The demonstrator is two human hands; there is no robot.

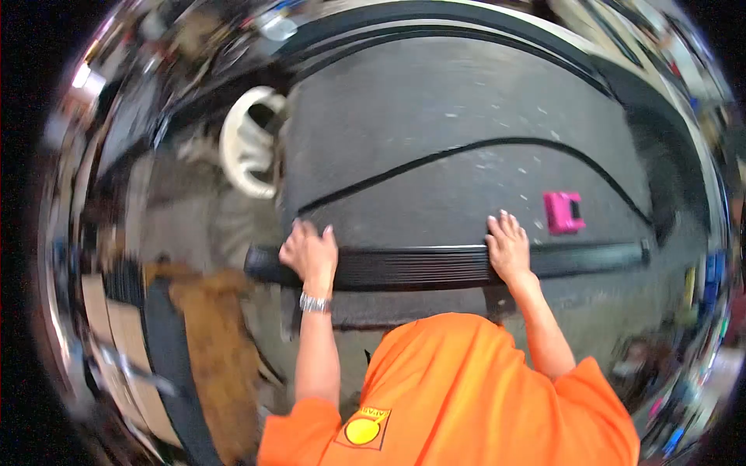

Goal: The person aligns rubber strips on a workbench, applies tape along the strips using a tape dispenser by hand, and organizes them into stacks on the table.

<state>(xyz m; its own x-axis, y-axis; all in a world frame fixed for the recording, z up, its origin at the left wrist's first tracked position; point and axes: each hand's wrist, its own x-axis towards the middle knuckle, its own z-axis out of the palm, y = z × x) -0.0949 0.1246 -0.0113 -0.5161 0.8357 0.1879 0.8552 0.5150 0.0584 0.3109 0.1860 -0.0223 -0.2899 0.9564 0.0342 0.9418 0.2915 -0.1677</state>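
Observation:
A long black ribbed strip (pixel 420 266) lies across the near edge of a dark grey flat surface (pixel 404 101). My left hand (pixel 311 252) rests on the strip near its left end, fingers bent over it and somewhat apart. Farther right, my right hand (pixel 507 245) lies on the same strip with its fingers stretched forward over the far edge. Just right of that hand sits a pink object with a black part (pixel 561 213). Behind both hands, a thin black cord or trim (pixel 466 147) curves across the surface.
A cream-coloured wheel-like part (pixel 249 144) is beyond the surface's left side. Raised black edging (pixel 435 14) bounds the far side. At lower left are a brown piece of material (pixel 214 349) and light panels (pixel 132 349). Blurred items crowd the right side.

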